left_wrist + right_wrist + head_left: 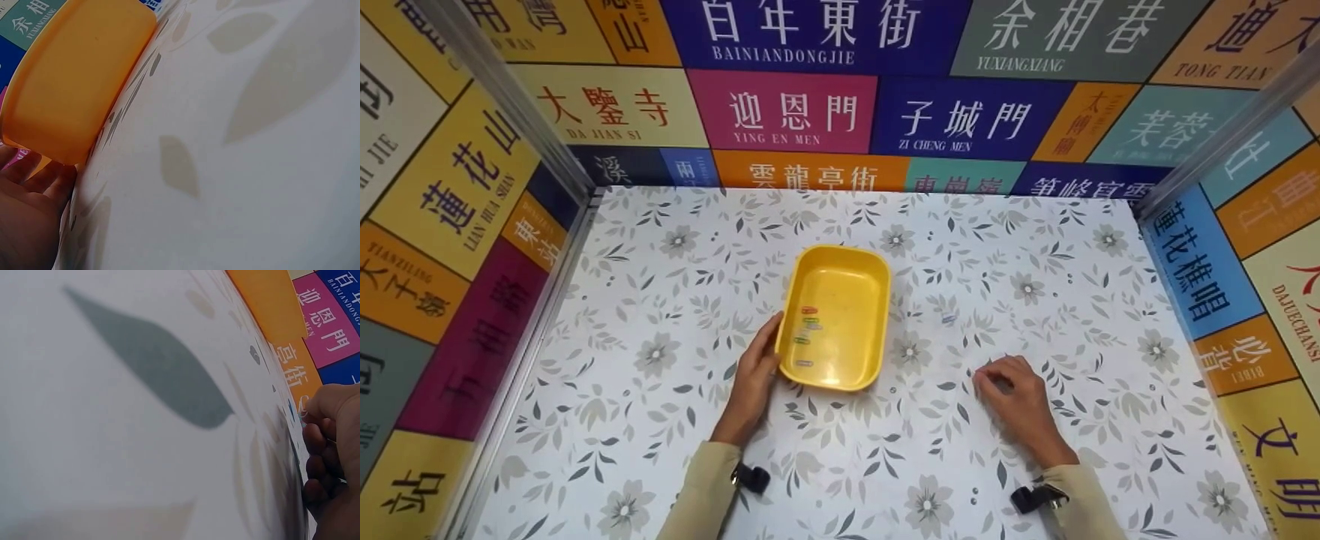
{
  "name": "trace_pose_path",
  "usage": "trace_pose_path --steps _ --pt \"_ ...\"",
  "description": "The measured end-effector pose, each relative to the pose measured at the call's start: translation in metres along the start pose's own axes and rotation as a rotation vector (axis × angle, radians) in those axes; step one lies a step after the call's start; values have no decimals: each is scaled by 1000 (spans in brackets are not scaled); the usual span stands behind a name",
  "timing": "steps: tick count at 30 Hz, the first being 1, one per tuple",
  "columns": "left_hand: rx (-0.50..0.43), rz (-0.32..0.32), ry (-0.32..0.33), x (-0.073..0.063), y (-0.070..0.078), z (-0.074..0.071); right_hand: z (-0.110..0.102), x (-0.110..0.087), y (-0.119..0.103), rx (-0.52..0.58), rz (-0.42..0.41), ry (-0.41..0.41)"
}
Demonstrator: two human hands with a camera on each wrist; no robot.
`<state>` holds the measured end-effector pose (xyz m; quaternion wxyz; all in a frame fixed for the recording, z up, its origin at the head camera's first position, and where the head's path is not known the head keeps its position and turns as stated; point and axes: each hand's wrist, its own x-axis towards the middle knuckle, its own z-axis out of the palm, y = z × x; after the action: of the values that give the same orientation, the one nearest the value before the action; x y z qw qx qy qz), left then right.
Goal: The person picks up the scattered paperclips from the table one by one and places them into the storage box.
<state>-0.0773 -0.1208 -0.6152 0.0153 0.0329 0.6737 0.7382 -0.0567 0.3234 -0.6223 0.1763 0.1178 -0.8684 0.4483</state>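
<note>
A yellow plastic tray (855, 300) stands mid-table, with several small coloured paper clips (810, 321) along its left side. My left hand (754, 375) touches the tray's left wall with its fingers, seen also against the side below the rim (36, 188) in the left wrist view. To the right of the tray, low over the table, my right hand (1016, 397) has thumb and forefinger together. The right wrist view shows a small pale looped paper clip (304, 406) pinched at those fingertips, partly hidden. One bluish paper clip (949, 319) lies on the table beyond this hand.
The table (697, 465) has a white cover printed with grey flowers and leaves. Upright panels of coloured street-name signs (782, 112) bound it at the back and both sides, with metal posts (521, 105) at the back corners.
</note>
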Motion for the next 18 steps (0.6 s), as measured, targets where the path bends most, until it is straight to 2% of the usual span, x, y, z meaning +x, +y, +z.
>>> trace_pose_path --steps 8,13,18 --pt "8 4 6 0 1 1 4 5 -21 98 31 40" --pt "23 2 4 0 1 0 2 14 -44 149 -5 35" --pt "38 13 -1 -1 0 0 4 20 -54 149 -33 32"
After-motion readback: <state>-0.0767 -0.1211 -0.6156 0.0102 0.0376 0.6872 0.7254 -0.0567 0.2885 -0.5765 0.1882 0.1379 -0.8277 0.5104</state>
